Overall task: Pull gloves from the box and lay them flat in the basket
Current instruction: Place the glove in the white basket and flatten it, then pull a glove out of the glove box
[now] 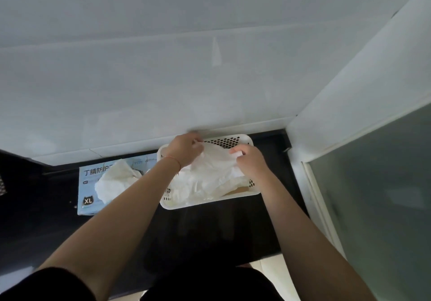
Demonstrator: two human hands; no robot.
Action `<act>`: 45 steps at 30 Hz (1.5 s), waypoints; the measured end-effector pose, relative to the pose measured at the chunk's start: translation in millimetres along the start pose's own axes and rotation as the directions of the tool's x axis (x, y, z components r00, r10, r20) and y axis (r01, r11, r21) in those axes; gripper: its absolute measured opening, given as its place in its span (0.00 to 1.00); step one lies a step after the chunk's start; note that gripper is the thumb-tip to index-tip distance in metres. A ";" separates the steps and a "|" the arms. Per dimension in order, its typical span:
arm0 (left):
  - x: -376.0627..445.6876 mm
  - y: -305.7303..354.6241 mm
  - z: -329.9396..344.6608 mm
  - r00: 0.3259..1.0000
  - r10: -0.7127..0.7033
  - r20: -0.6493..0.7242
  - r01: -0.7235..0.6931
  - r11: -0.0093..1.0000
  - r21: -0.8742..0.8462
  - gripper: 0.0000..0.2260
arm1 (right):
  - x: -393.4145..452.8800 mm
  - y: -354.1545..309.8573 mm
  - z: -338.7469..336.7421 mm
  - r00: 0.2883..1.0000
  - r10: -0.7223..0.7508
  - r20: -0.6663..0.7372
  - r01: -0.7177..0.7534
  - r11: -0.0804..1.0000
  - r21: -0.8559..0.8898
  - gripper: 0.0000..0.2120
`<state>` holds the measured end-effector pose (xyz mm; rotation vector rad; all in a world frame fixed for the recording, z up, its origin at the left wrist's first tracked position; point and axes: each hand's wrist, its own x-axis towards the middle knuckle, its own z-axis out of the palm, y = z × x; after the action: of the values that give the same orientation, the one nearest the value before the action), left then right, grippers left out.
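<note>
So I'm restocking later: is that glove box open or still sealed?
Open. A bunch of white gloves sticks up out of the top of the glove box, beside the basket.

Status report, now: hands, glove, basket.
Left hand and right hand both gripping white glove, spreading it over basket. More gloves bulging from box. Nothing obstructing.

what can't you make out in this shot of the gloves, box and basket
- Basket floor, head view: covered by the white gloves; glove count unclear.
- Glove box opening and label: hidden by a protruding glove and the left forearm.
- Left hand and right hand fingers: blurred and curled into the glove, so exact grip is unclear.
</note>
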<state>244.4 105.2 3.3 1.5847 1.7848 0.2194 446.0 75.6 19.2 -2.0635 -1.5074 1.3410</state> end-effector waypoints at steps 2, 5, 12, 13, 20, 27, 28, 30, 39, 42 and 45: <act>-1.2 3.8 9.6 0.982 0.144 -0.119 -0.113 0.966 0.231 0.12 | 5.9 9.1 -2.5 1.000 -0.010 0.004 0.010 0.999 -0.041 0.21; -9.1 -2.1 31.4 0.849 0.452 -0.274 -0.274 0.820 0.503 0.14 | 13.0 18.8 -3.6 1.000 -0.018 0.016 0.020 0.996 -0.085 0.22; -28.8 -23.8 67.5 0.885 0.458 0.091 -0.410 0.671 0.618 0.32 | 18.2 25.9 -2.0 0.999 -0.041 0.019 0.044 0.983 -0.178 0.23; -28.7 -28.6 67.9 0.902 0.413 0.126 -0.396 0.673 0.625 0.37 | 17.9 26.3 -1.8 0.999 -0.040 0.007 0.041 0.981 -0.191 0.23; -33.0 -44.0 61.8 0.945 0.307 0.117 -0.308 0.705 0.639 0.43 | 12.7 25.3 4.5 0.994 -0.089 -0.067 0.062 0.942 -0.329 0.22; -56.3 -51.8 36.0 0.887 0.408 -0.217 -0.272 0.840 0.469 0.25 | -1.0 -9.9 30.6 0.932 -0.331 -0.149 0.154 0.732 -0.663 0.15; -59.0 -57.3 28.1 0.868 0.391 -0.307 -0.237 0.868 0.436 0.20 | -2.2 -18.3 38.7 0.928 -0.349 -0.132 0.185 0.737 -0.650 0.15; -66.7 -72.4 8.5 0.867 0.279 -0.413 -0.134 0.928 0.347 0.14 | -6.7 -36.4 59.7 0.923 -0.378 -0.069 0.261 0.748 -0.609 0.15; -95.9 -154.5 -63.1 0.946 -0.069 -0.315 0.182 0.922 0.343 0.13 | -34.4 -95.0 155.3 0.908 -0.356 0.222 0.419 0.741 -0.525 0.14; -101.8 -169.6 -76.8 0.943 -0.145 -0.300 0.234 0.929 0.287 0.09 | -42.7 -107.7 172.5 0.914 -0.297 0.276 0.398 0.786 -0.473 0.13; -105.7 -177.5 -89.1 0.934 -0.097 -0.344 0.162 0.973 0.165 0.10 | -45.4 -116.4 184.3 0.927 -0.258 0.272 0.357 0.828 -0.432 0.13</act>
<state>47.0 -2.5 9.2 1.6263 2.2245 0.2741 227.6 32.3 19.4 -1.8417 -2.3472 1.1618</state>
